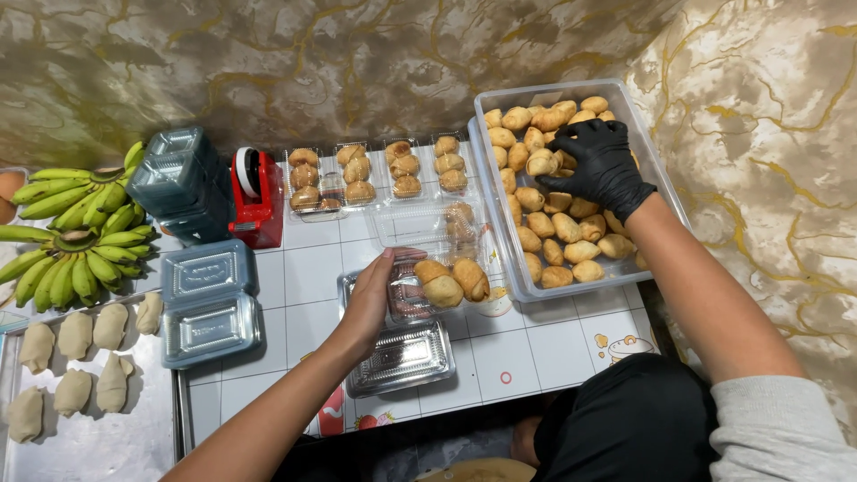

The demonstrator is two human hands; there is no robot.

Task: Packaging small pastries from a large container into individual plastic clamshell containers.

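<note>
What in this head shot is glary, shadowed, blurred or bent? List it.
Head view: glare streaks the clear lids and the open box by the left hand; soft, even light, faint shadows; gloved right hand in the bin sharp; bananas and table edges bow slightly at the frame's sides.

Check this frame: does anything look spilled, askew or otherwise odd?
Nothing spilled or damaged. One oddity: only the right hand, in the pastry bin, wears a black glove; the bare left hand holds the open clear container with three pastries.
</note>
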